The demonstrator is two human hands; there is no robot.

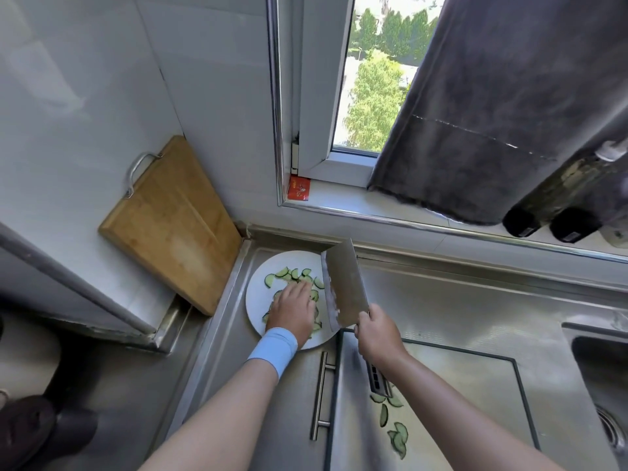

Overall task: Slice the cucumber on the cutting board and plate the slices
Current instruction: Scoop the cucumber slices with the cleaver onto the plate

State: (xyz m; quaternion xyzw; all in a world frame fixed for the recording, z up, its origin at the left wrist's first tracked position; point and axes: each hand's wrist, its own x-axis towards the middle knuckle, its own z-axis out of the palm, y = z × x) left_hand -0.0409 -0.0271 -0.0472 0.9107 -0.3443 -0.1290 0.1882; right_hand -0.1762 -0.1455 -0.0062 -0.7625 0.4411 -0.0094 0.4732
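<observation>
Presently, thin green cucumber half-slices [295, 275] lie on the round white plate [257, 302]; stray slices [398, 433] remain on the steel surface [441, 300] right of the plate. Left hand [294, 309] rests flat, grip released; right hand [375, 329] grip clenched on the broad steel cleaver [345, 287]. Slices judged wet, limp, slippery: best scooped from beneath.
</observation>
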